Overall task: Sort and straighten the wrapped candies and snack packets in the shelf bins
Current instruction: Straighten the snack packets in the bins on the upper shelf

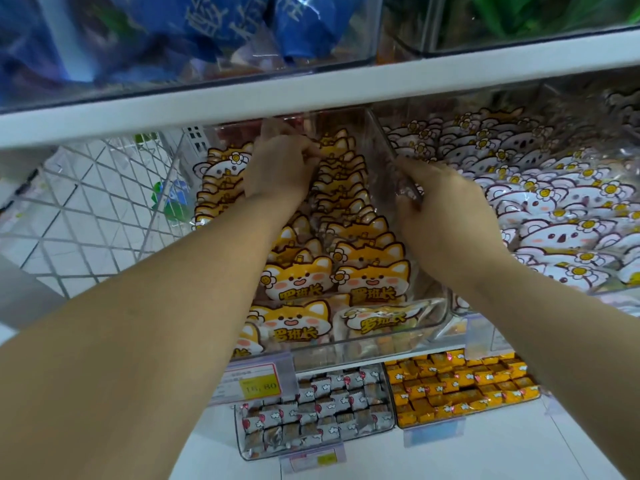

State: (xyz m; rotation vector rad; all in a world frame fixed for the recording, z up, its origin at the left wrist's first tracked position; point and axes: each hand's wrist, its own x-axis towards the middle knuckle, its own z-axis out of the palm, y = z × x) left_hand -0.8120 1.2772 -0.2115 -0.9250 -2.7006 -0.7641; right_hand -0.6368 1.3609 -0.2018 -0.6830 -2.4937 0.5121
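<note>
Forearms (173, 323) come in from 6 o'clock. My left grip (280, 168) curls onto the orange packets (372, 275) at 12 o'clock of the clear bin (445, 306). My right grip (446, 220) clamps the bin's wall at 3 o'clock. The packets look light, with crinkly, slippery film, and probably crushable. I'd take them by the top edges. White packets (554, 216) sit next door.

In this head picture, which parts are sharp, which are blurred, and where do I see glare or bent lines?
Head view throughout: the orange fox packets at the bin front are sharp; the blue bags on the upper shelf are blurred; the clear bin wall carries soft glare; the white shelf edge bows slightly, a wide-angle effect.
</note>
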